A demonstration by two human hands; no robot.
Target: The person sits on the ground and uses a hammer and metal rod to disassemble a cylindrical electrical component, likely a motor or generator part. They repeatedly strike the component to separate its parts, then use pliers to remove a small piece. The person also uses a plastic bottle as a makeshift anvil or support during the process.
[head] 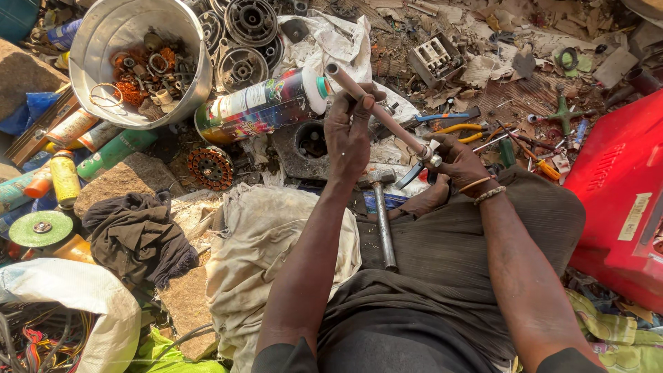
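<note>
My left hand grips the upper part of a thin metal pipe that slants from upper left down to the right. My right hand holds the pipe's lower end at a small metal fitting, together with dark pliers whose jaw points down. A hammer with a metal handle lies on my lap between my arms. A bead bracelet and an orange band sit on my right wrist.
A metal bucket of copper coils and scrap stands upper left beside a large spray can. Motor parts, smaller cans, a dark rag, sacks, a red panel and scattered hand tools surround me.
</note>
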